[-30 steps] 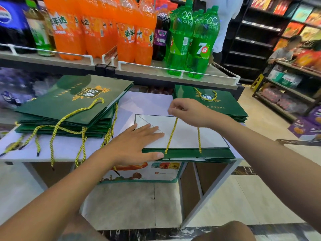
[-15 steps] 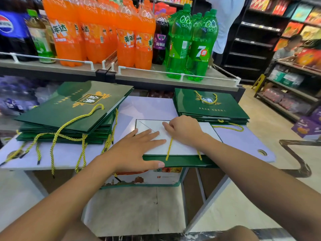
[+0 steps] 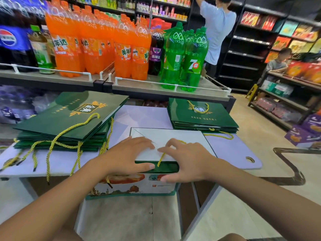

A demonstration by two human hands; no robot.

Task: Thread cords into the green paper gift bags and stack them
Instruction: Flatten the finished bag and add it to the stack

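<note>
A flattened green paper gift bag [image 3: 187, 140] lies white side up at the table's front edge. Its yellow cord [image 3: 160, 158] runs from under my right hand down to the bag's green front rim. My left hand [image 3: 128, 153] presses flat on the bag's left part, thumb along the rim. My right hand [image 3: 184, 159] lies spread on the bag's front right, fingers over the cord. A tall stack of corded green bags [image 3: 69, 122] sits at the left. A smaller stack [image 3: 199, 115] sits at the back right.
The pale lilac table top [image 3: 232, 150] has a round hole near its right corner. A printed box [image 3: 132, 186] stands under the table. Behind is a shelf [image 3: 156, 87] of orange and green soda bottles. One person stands at the back shelves, another sits at the right.
My right hand came down from holding the cord above the bag and now lies spread on the bag's front. My left hand stayed pressed on the bag.
</note>
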